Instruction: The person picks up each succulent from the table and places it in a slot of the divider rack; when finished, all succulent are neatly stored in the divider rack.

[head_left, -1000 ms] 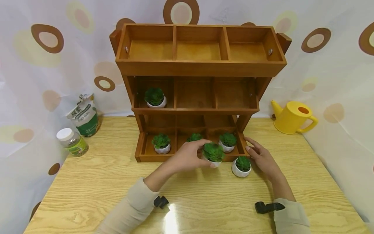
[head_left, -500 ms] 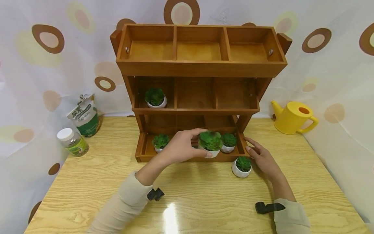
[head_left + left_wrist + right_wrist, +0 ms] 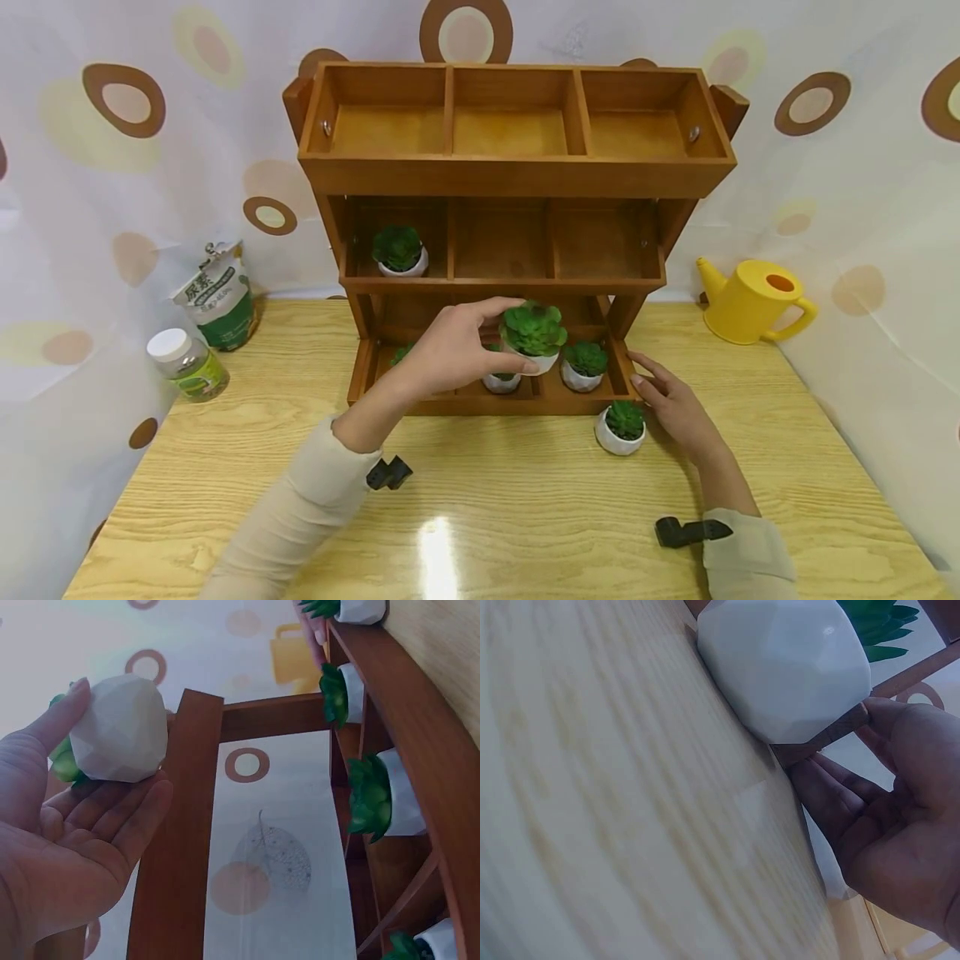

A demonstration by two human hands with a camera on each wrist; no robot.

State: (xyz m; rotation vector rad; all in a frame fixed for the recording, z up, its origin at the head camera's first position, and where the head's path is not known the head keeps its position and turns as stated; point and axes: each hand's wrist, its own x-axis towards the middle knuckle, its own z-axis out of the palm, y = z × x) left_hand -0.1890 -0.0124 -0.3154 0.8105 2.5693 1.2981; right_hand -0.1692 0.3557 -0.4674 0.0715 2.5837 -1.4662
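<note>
My left hand (image 3: pixel 517 337) grips a small succulent in a white faceted pot (image 3: pixel 532 335) in the air, in front of the wooden three-tier shelf (image 3: pixel 510 175) and just below its middle tier. In the left wrist view the pot (image 3: pixel 120 727) sits between thumb and fingers. My right hand (image 3: pixel 647 379) lies relaxed by the shelf's lower right corner, beside another potted succulent (image 3: pixel 621 425) on the table; that pot (image 3: pixel 787 667) looms close in the right wrist view. One plant (image 3: pixel 397 248) stands in the middle tier's left compartment. The bottom tier holds three plants (image 3: pixel 585 362), the left one half hidden by my hand.
A yellow watering can (image 3: pixel 753 300) stands right of the shelf. A green and white bag (image 3: pixel 217 296) and a white-capped bottle (image 3: pixel 183 362) sit at the left. The top tier's three compartments hold nothing. A patterned curtain closes in the back and sides.
My left hand has raised the potted succulent from table level up and back toward the shelf's middle tier. The right hand and the pot beside it have stayed put.
</note>
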